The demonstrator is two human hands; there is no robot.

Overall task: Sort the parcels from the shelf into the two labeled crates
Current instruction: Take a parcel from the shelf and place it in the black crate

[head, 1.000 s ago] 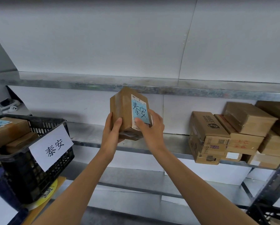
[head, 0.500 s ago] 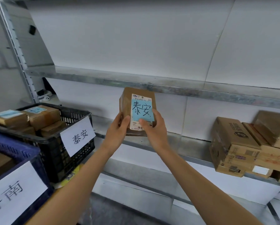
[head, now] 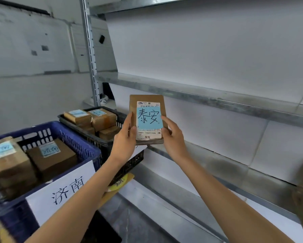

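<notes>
Brown cardboard parcel (head: 148, 118) with a blue 泰安 label, upright before the shelf (head: 217, 99), gripped at its sides by left hand (head: 125, 139) and right hand (head: 173, 140), beside the black crate (head: 101, 141).

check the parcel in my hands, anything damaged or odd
Only minor wear: on the parcel, the white shipping label is ragged along its bottom edge, and a blue note covers its middle. Nothing else stands out.
</notes>
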